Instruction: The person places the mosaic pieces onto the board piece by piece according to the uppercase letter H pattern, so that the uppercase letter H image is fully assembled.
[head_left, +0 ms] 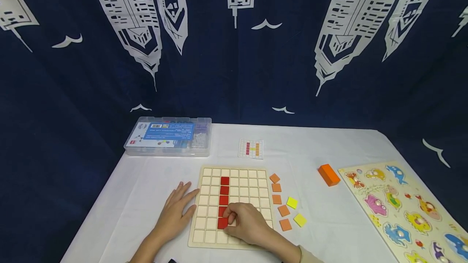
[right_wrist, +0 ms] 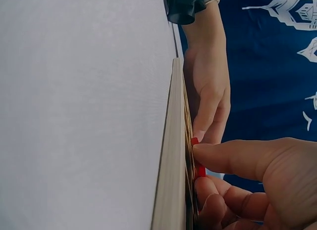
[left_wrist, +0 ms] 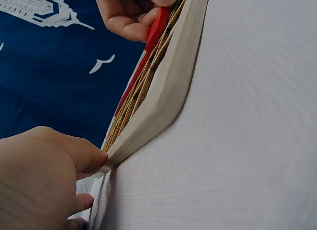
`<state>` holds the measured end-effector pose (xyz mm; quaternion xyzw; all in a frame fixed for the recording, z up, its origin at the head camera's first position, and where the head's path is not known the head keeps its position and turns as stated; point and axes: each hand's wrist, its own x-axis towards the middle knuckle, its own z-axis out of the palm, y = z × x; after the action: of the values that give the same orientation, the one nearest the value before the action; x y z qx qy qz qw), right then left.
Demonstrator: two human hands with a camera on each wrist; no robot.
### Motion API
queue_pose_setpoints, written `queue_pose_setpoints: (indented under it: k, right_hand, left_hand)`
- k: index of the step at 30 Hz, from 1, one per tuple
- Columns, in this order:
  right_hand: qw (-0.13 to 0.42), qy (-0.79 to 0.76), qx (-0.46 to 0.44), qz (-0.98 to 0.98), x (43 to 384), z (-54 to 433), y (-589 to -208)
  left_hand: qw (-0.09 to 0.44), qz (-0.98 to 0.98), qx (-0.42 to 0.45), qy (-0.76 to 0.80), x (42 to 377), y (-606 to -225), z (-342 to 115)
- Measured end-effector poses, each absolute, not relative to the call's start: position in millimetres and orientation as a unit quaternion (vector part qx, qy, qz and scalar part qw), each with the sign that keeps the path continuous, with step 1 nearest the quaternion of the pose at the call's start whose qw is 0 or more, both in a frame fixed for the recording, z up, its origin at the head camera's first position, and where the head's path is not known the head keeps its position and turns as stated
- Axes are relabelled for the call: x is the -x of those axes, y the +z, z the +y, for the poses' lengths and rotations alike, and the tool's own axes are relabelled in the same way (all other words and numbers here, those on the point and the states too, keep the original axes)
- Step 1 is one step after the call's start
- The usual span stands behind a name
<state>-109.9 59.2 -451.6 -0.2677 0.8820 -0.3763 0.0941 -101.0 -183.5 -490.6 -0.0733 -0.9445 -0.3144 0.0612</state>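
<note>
A wooden grid board (head_left: 209, 236) lies on the white table, with several red square tiles (head_left: 224, 190) in one column of its cells. My right hand (head_left: 248, 222) is over the lower part of the board. Its thumb and fingers pinch the lowest red tile (head_left: 222, 223), whose edge also shows between them in the right wrist view (right_wrist: 201, 170). At the board's left edge rests my left hand (head_left: 176, 210), fingers extended, fingertips against the rim. In the left wrist view its thumb (left_wrist: 91, 158) touches the board's side.
Right of the board lie several orange tiles (head_left: 276, 199) and two yellow tiles (head_left: 300, 220). Behind it is a small pattern card (head_left: 251, 149). A clear plastic case (head_left: 168, 152) stands back left. Farther right are an orange block (head_left: 329, 175) and a sea-animal puzzle board (head_left: 369, 177).
</note>
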Motion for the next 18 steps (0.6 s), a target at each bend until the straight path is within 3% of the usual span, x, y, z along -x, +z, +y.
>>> queue_pose_setpoints:
  k: [18]
  right_hand:
    - [0.100,-0.387,0.273,0.875,108.0,59.3,-447.3]
  left_hand:
    - [0.058,-0.945,0.074,-0.314,101.1,-491.1,-183.9]
